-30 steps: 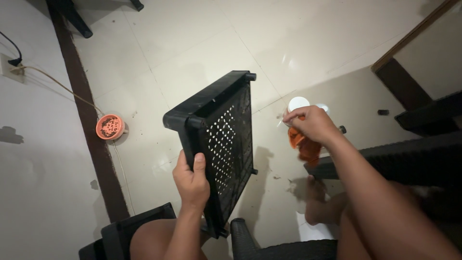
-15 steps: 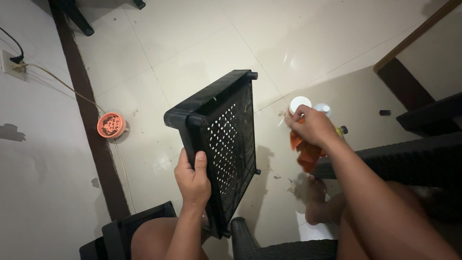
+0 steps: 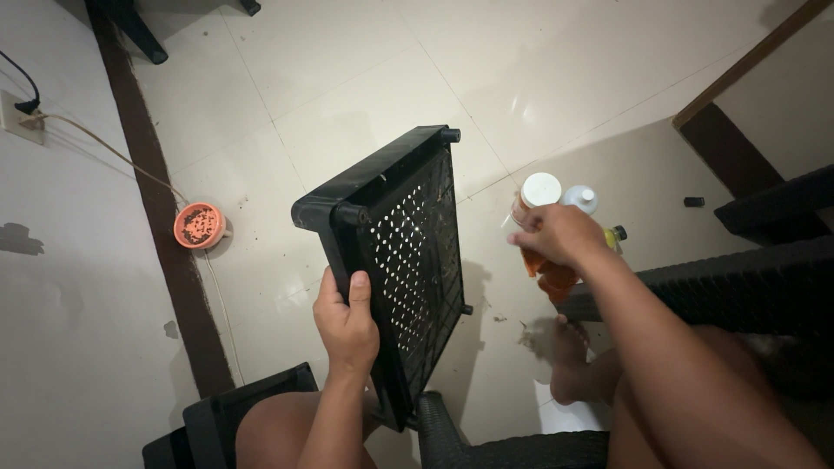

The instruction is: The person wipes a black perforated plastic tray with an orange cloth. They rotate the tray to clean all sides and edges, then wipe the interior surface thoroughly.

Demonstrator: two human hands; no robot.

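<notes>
Item: black perforated tray, tilted on edge over the tiled floor, which we grip firmly in our left hand while our right hand, closed on an orange cloth, keeps clear of the bottles.

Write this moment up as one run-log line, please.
left hand: grips black perforated tray, tilted on edge | right hand: holds orange cloth beside white-capped bottles | floor: orange dish

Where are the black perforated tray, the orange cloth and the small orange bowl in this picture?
black perforated tray (image 3: pixel 408 260), head view, on its holed panel.
orange cloth (image 3: pixel 556 276), head view, on the part hanging below the right hand.
small orange bowl (image 3: pixel 199 226), head view, on its middle.
</notes>
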